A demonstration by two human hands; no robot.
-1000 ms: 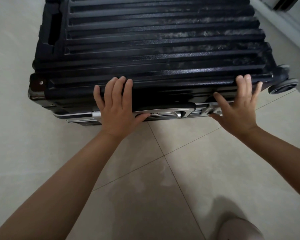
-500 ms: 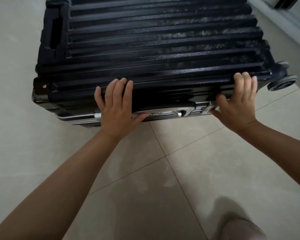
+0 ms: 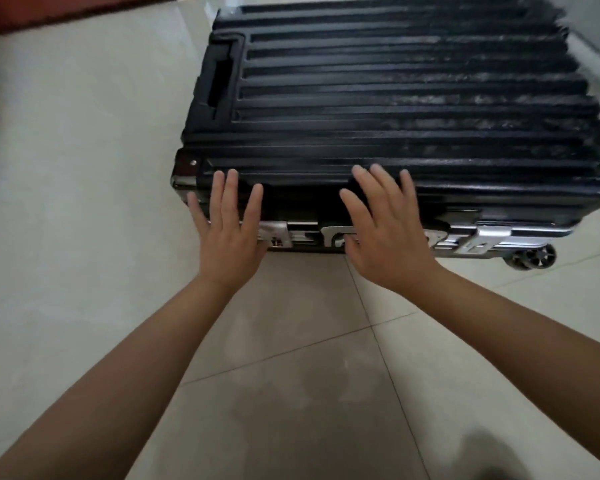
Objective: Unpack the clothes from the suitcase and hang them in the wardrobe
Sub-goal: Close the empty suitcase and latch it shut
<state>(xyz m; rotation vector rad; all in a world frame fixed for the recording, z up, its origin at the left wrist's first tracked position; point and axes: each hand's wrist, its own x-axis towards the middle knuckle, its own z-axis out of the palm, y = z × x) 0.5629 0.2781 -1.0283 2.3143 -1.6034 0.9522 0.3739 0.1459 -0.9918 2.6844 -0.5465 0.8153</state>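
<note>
A black ribbed hard-shell suitcase lies flat and closed on the pale tiled floor. Silver latches and a silver frame run along its near edge. My left hand lies against the near left part of that edge with straight fingers reaching up onto the lid. My right hand is spread over the middle of the near edge, fingers straight, covering one latch. Neither hand grips anything. No clothes are visible.
A suitcase wheel sticks out at the near right corner. A recessed handle slot sits on the lid's left side. A dark red-brown strip runs along the far left. Pale baseboard lies at the right.
My view has shifted left, so the suitcase sits further right in frame. My right hand has moved left from the near right corner to the middle of the edge. My left hand now lies nearer the left corner.
</note>
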